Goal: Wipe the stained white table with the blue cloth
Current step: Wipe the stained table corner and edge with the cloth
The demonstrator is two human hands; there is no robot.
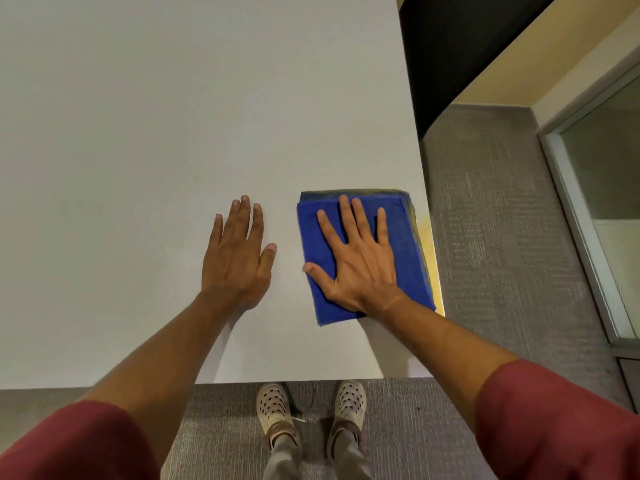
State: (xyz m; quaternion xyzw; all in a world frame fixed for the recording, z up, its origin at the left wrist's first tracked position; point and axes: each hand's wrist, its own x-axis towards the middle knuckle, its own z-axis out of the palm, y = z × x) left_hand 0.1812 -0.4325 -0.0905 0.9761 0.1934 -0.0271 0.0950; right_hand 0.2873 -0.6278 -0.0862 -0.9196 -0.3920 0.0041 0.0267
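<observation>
A folded blue cloth [401, 237] lies flat on the white table [156, 133], close to the table's right edge. My right hand [356, 261] presses down on it with the palm flat and the fingers spread. A yellowish stain [427, 237] shows on the table just right of the cloth, along the edge, with a darker smear at the cloth's far side. My left hand [239, 258] rests flat on the bare table to the left of the cloth, fingers apart, holding nothing.
The table's near edge runs just in front of my feet [311, 410]. Grey carpet [502, 254] lies to the right of the table. A dark panel [457, 46] stands at the far right, and a glass door frame [588, 220] further right.
</observation>
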